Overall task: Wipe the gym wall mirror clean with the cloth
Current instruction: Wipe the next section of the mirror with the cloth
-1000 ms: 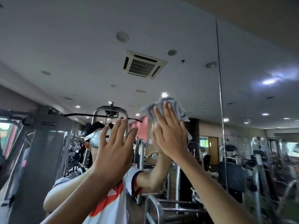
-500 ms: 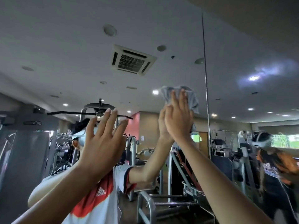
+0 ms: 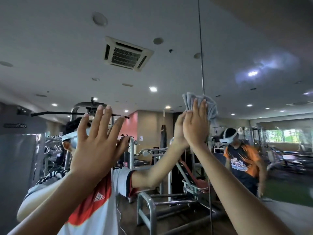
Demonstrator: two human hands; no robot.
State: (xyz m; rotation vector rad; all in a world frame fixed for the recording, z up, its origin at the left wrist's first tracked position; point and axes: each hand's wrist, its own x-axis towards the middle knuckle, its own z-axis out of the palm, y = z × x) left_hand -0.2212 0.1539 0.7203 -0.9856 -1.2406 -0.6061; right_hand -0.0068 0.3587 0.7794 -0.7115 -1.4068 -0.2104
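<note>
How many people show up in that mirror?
2: the wiper's reflection, lower left in a white-and-red shirt; another person in orange and black, right of the seam. Others could be hidden.

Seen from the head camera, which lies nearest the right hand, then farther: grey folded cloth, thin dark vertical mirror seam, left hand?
1. Grey folded cloth, pressed under the right hand.
2. Thin dark vertical mirror seam, just above it.
3. Left hand, open, far to the left.
</note>
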